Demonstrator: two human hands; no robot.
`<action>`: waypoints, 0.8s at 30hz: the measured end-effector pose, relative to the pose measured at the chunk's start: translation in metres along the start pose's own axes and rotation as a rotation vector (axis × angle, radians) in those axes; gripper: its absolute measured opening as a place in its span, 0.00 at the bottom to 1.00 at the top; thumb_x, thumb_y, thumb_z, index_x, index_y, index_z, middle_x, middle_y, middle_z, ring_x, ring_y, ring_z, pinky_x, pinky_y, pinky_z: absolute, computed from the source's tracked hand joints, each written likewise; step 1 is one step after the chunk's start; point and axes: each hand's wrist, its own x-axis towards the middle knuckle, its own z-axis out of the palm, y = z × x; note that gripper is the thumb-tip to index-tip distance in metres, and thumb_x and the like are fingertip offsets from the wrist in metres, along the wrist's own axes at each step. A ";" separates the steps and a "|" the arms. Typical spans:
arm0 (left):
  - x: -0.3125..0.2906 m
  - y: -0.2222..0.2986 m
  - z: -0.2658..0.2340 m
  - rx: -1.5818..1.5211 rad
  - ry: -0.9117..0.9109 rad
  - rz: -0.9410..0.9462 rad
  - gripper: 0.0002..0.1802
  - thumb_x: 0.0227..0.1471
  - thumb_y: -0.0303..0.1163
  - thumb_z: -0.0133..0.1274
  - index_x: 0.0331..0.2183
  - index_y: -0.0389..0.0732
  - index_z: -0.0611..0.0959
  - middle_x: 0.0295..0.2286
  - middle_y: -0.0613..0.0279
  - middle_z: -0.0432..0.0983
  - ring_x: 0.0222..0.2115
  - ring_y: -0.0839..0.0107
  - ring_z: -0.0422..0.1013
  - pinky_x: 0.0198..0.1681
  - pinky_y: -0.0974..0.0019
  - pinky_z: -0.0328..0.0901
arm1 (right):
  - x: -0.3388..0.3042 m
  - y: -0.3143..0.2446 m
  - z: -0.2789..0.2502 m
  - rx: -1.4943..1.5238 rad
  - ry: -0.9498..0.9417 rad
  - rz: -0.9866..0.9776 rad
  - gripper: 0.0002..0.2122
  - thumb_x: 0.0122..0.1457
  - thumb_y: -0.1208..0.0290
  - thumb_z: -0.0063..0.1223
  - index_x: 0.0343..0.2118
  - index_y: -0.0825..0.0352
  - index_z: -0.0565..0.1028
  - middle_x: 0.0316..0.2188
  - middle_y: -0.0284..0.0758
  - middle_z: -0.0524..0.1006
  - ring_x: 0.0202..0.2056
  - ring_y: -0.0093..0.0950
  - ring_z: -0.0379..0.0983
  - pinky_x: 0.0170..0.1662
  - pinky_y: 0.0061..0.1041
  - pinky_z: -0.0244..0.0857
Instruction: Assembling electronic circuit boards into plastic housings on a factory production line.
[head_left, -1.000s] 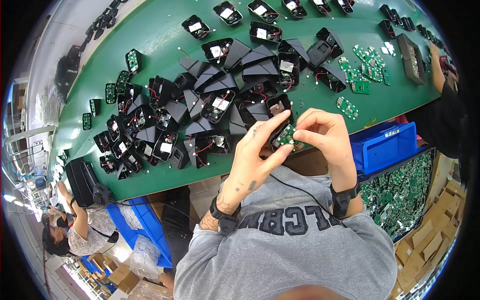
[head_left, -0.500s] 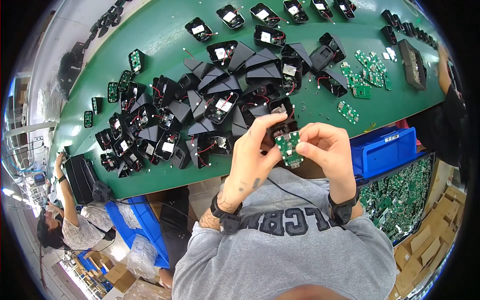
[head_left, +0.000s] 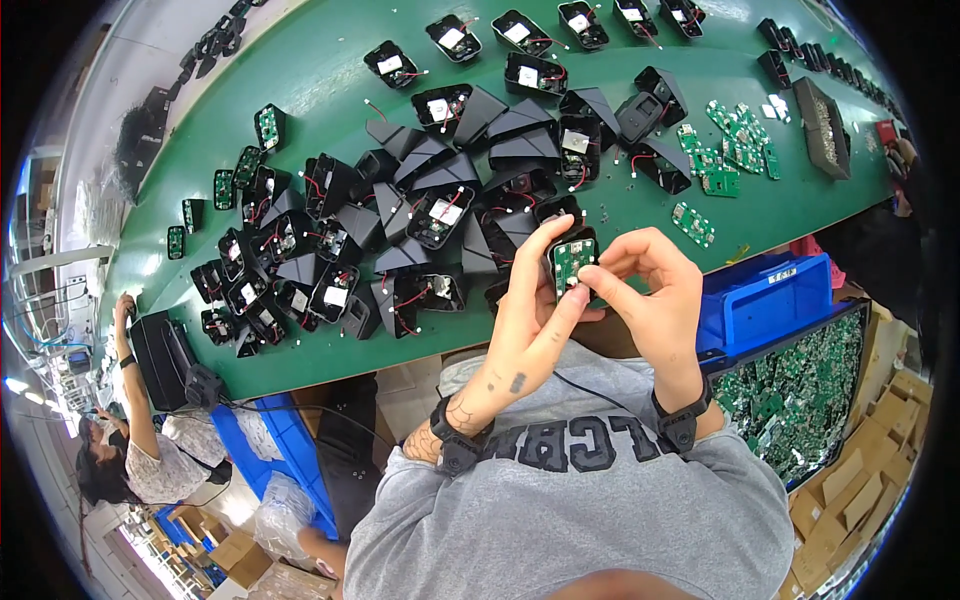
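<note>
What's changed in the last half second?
The circuit board moved away from the person, from in front of the black case to its opening. The left hand still holds the case; the right hand's thumb still touches the board. The loose boards stayed put.

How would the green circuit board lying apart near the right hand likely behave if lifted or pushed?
The green circuit board looks thin and flat, so it is probably light yet stiff. It lies flat on the smooth-looking table, so a push would likely slide it, not roll it. Its exposed components suggest some fragility.
</note>
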 end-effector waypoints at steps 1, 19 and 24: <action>0.001 -0.003 -0.002 0.009 -0.031 0.036 0.32 0.57 0.22 0.44 0.60 0.44 0.53 0.50 0.56 0.61 0.48 0.70 0.65 0.45 0.65 0.70 | 0.000 -0.001 -0.001 -0.015 0.000 -0.029 0.08 0.48 0.85 0.60 0.30 0.71 0.73 0.27 0.31 0.76 0.28 0.17 0.73 0.31 0.15 0.67; -0.001 -0.002 0.002 0.015 -0.064 0.011 0.26 0.59 0.20 0.40 0.56 0.41 0.55 0.46 0.51 0.64 0.43 0.67 0.70 0.42 0.64 0.72 | 0.003 0.011 -0.003 0.290 -0.176 0.057 0.18 0.52 0.80 0.57 0.48 0.69 0.73 0.43 0.34 0.74 0.42 0.20 0.71 0.45 0.21 0.66; -0.006 -0.004 0.006 0.179 0.014 0.103 0.20 0.58 0.18 0.40 0.52 0.37 0.61 0.36 0.56 0.70 0.29 0.74 0.73 0.34 0.71 0.72 | 0.001 0.013 -0.003 0.464 -0.250 0.083 0.19 0.54 0.82 0.54 0.51 0.70 0.71 0.43 0.33 0.74 0.40 0.18 0.70 0.43 0.18 0.66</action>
